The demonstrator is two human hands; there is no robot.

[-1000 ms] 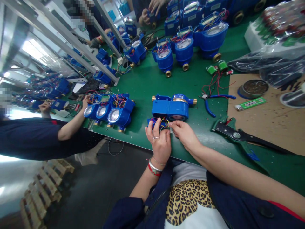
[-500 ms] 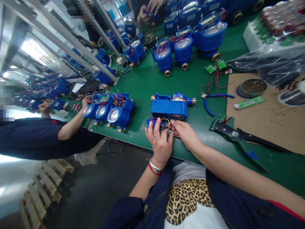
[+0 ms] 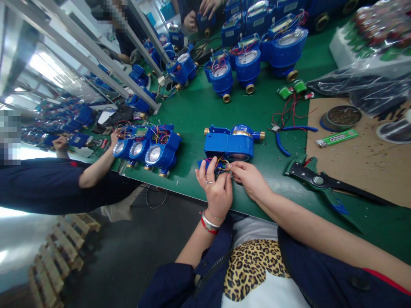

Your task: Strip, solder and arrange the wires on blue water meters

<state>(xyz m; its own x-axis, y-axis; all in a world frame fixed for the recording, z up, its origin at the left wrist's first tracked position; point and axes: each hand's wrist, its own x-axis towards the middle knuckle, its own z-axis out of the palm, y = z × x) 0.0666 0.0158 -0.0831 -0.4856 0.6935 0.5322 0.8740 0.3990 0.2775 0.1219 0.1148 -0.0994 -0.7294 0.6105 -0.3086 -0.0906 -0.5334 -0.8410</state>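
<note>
A blue water meter point(image 3: 231, 143) with brass ends lies on its side near the front edge of the green table point(image 3: 199, 112). A small blue part with a bundle of coloured wires point(image 3: 221, 164) sits just in front of it. My left hand point(image 3: 215, 188) is closed around that wired part, fingers curled over its near side. My right hand point(image 3: 249, 179) pinches the wires from the right, thumb and forefinger pressed together. The two hands touch over the bundle.
Three wired blue meters point(image 3: 148, 148) stand to the left, where another person's arm point(image 3: 93, 173) reaches. More meters point(image 3: 247, 62) crowd the far side. Blue-handled pliers point(image 3: 283, 133), green batteries point(image 3: 292, 90), a lighter point(image 3: 337, 138), a tin point(image 3: 341, 117) and a large black tool point(image 3: 321, 183) lie right.
My hands have shifted slightly on the wire bundle; my right fingers moved a little closer to my left hand. The meter has not moved.
</note>
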